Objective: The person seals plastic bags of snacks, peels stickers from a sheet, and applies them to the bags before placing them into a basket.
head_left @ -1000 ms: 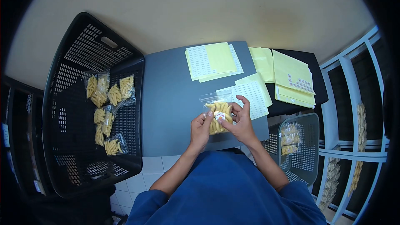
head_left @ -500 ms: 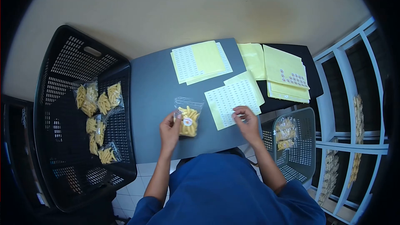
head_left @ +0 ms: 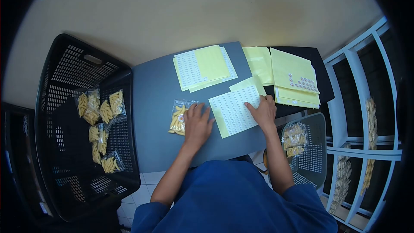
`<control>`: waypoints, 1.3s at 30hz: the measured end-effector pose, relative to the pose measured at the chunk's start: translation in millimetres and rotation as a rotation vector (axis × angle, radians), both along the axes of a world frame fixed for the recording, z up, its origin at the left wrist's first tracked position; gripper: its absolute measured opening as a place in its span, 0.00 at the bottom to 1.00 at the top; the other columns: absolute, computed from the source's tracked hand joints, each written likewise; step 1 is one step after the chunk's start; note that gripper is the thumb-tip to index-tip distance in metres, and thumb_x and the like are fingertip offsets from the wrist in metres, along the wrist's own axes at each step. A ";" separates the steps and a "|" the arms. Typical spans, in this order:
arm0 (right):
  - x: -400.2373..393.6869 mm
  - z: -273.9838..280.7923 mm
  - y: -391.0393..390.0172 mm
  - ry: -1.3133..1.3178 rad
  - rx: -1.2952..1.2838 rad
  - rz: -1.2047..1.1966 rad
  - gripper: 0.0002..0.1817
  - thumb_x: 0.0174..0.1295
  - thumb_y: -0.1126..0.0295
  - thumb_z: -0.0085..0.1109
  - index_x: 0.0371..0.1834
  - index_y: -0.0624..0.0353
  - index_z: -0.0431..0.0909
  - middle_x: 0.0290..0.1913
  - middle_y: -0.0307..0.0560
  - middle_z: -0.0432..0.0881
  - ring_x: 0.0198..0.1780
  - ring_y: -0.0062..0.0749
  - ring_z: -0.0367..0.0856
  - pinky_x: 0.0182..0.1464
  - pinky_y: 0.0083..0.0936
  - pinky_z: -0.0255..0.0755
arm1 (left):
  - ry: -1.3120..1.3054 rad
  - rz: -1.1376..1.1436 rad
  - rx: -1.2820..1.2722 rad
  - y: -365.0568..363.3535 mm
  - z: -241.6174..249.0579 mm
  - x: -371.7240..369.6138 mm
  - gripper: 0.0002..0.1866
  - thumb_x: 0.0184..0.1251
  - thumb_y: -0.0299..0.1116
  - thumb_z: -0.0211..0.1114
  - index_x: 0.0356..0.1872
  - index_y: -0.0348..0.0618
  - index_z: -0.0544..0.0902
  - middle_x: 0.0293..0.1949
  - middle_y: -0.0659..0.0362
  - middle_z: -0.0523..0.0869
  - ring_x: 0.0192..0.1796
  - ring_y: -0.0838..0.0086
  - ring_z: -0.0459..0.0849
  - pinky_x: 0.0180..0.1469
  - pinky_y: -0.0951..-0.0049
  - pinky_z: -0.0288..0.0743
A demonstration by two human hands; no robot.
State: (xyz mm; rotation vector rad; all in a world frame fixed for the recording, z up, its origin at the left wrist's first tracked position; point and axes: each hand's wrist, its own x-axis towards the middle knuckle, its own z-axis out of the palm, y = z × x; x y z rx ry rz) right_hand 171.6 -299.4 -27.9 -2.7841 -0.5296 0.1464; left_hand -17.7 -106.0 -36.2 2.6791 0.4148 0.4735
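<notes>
A clear plastic bag of yellow stick-shaped snacks (head_left: 176,120) lies on the grey table, with a round label partly covered by fingers. My left hand (head_left: 197,126) is over the bag's right side, fingers spread and pointing away from me. To the right, a sheet of small printed labels on yellow backing (head_left: 233,110) lies at a slant. My right hand (head_left: 264,113) rests at that sheet's right edge, thumb on the labels and apart from the fingers. A second yellow sheet (head_left: 257,84) shows from beneath it.
A black crate (head_left: 88,177) with several snack bags stands left. Label sheets (head_left: 211,62) lie at the back of the grey table (head_left: 151,146); yellow sheets (head_left: 293,62) sit on a black surface at right. A grey-green basket (head_left: 317,159) below holds bags, beside a white-framed rack (head_left: 345,90).
The snack bag has shifted left and now lies flat. My left hand has moved from its left edge to its right side. My right hand has moved right and away to the sheet's edge.
</notes>
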 end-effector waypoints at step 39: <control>-73.2 5.9 79.9 0.085 0.833 0.364 0.09 0.61 0.75 0.70 0.43 0.65 0.88 0.46 0.51 0.86 0.48 0.42 0.87 0.51 0.31 0.79 | -0.238 0.270 -1.694 14.4 -7.7 21.1 0.12 0.75 0.26 0.65 0.53 0.30 0.82 0.47 0.53 0.88 0.46 0.71 0.90 0.49 0.72 0.86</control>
